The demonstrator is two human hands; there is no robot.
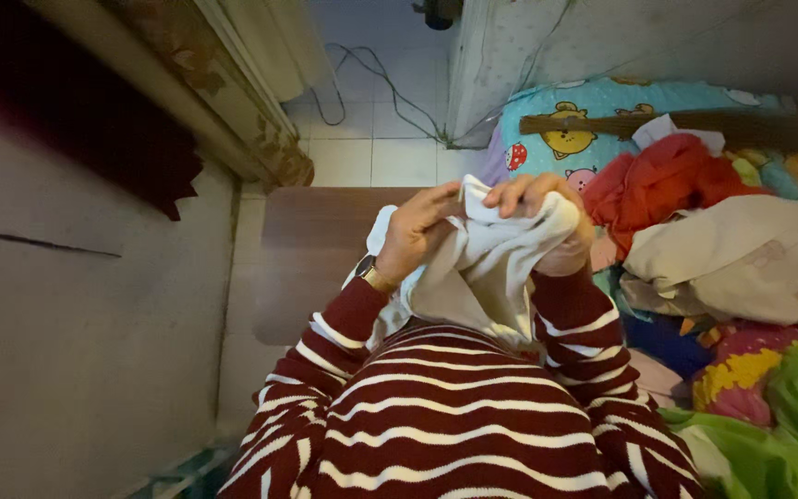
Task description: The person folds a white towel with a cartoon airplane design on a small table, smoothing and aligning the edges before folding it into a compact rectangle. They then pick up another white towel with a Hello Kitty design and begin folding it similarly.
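Here, two hands (417, 231) (547, 217) clutch one white cloth (482, 268).

Palm of the right hand (547, 226) buried in the bunched white cloth (491, 263), lower folds lost behind the striped sleeves (344, 323). Green fabric (787, 416) cut by the right and bottom edges. Dark object (441, 11) clipped at the top centre, too small to tell.

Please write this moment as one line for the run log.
left hand: grips white cloth | right hand: grips same cloth | nearby: red garment, beige garment
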